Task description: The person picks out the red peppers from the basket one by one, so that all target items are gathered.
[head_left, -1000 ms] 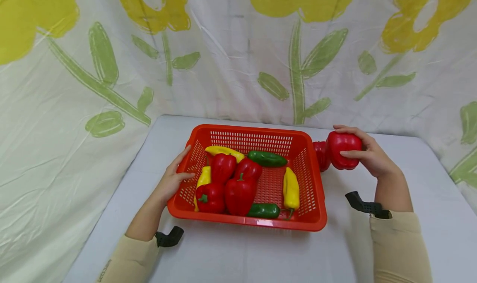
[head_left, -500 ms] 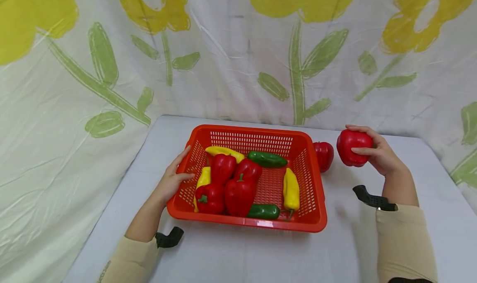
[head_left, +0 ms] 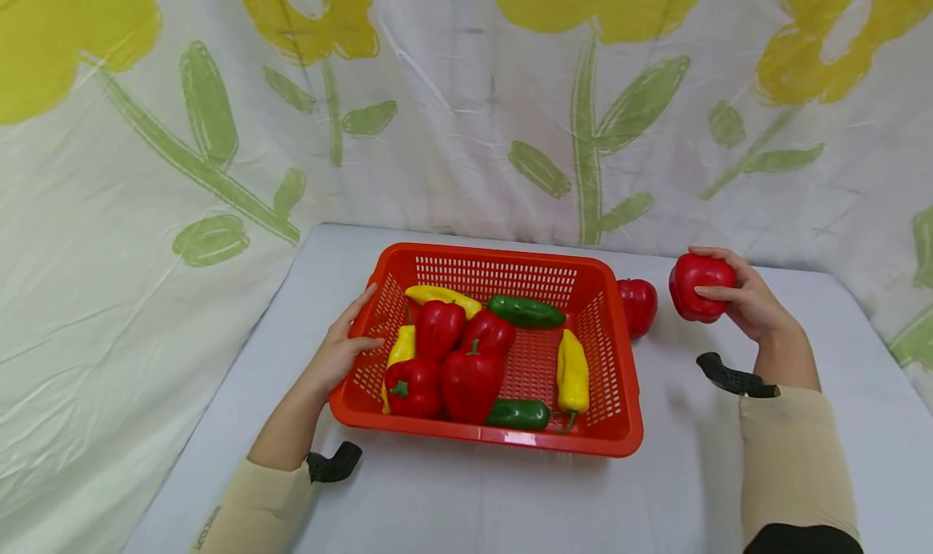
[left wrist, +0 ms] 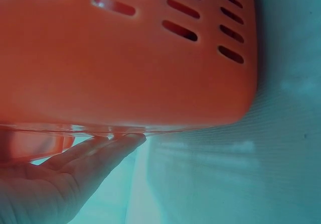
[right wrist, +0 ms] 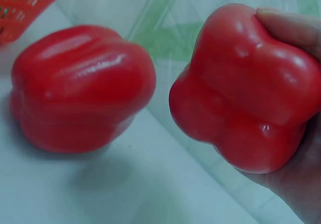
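Observation:
My right hand [head_left: 754, 301] grips a red bell pepper [head_left: 701, 287] between thumb and fingers, above the table to the right of the basket; its lobed end faces the right wrist camera. A second red bell pepper [right wrist: 83, 88] lies on the table between that hand and the basket. My left hand [head_left: 337, 361] holds the left side of the orange-red plastic basket [head_left: 481, 434], thumb over the rim and fingers along the outer wall. Inside are several red bell peppers [head_left: 474, 380], yellow peppers [head_left: 573, 372] and green peppers [head_left: 526, 312], gathered mostly on the left.
A pale cloth-covered table [head_left: 525, 505] bears the basket. Behind it hangs a white curtain [head_left: 452, 149] with yellow flowers and green leaves. Black curved mounts [head_left: 736, 380] sit at both wrists.
My right hand has carried the held bell pepper right, away from the basket, uncovering more of the pepper on the table. The left hand has stayed on the basket.

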{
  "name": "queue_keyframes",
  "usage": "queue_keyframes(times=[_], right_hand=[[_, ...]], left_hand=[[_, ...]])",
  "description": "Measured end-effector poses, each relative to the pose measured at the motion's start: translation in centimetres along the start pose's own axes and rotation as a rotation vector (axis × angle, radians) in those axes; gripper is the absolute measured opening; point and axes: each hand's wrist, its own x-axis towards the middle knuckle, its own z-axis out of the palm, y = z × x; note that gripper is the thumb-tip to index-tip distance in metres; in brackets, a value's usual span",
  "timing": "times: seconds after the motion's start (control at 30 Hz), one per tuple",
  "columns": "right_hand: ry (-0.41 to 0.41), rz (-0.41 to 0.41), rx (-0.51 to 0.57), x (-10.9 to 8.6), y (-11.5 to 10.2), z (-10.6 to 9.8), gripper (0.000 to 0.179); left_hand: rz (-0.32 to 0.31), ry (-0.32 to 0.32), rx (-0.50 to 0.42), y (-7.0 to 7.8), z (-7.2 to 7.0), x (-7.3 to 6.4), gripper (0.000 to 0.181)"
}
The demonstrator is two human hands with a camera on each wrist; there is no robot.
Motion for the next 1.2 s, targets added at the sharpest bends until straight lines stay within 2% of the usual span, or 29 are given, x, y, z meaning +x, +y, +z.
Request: queue_keyframes(times=[0.63,0.8,0.97,1.2], right_hand=[[0.052,0.174,-0.005,1.2,3.0,-1.3,0.057],[0.028,0.177,0.043,1.0,3.8,-1.8,0.057],[0.04,0.172,0.086,0.9,4.3,-2.0,0.055],[0.025,0.17,0.036,0.9,5.1,-1.9,0.056]], left_hand=[[-0.002,0.005,-0.002,-0.1,0.0,0.1,0.073],[0.006,0.005,-0.003,-0.1,0.1,0.1,0.073],[0.008,0.005,-0.006,-0.1,0.1,0.2,0.073],[0.002,0.004,-0.013,-0.1,0.0,0.1,0.073]])
